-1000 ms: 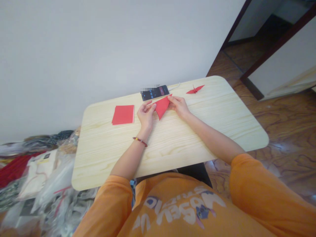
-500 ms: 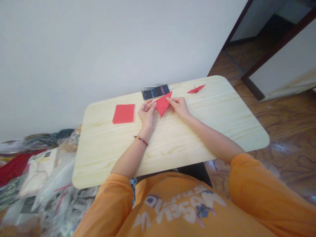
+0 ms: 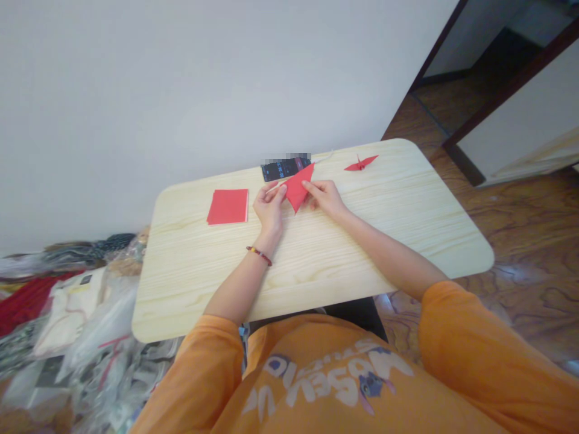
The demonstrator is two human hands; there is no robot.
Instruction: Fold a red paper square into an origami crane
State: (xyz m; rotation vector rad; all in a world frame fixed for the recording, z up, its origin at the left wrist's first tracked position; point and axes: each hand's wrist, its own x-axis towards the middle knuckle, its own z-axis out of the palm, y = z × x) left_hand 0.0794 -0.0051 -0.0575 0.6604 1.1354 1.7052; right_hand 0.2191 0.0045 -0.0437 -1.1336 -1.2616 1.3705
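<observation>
- Where I'm at: one little red paper crane [image 3: 360,163] is done and sitting at the far right of the table, wings out.
- In my hands is a folded red paper [image 3: 297,188], a long pointy kite shape with one tip toward the far side and one toward me. It's not a crane yet, and it's up off the wood a bit, just in front of my phone.
- My left hand [image 3: 270,208] is closed up, pinching the paper's left edge between thumb and fingers. There's a thin pale sliver [image 3: 272,188] poking out past those fingers, but I can't tell what it is from this view.
- My right hand [image 3: 326,199] is gripping the right side of the paper, fingertips on the fold, heel of the hand down near the table.
- Left to go: a neat stack of red paper squares [image 3: 228,206], unfolded, just left of my hands.
- The surface is a light pine-look table [image 3: 362,241] with rounded corners. A black phone [image 3: 286,170] lies at the far edge, screen lit, with a white cable [image 3: 323,158] running off it.
- Around the room: plain white wall [image 3: 181,90] beyond the table, glossy wood floor [image 3: 534,229] on the right, and a heap of plastic bags [image 3: 99,319] on the near left.
</observation>
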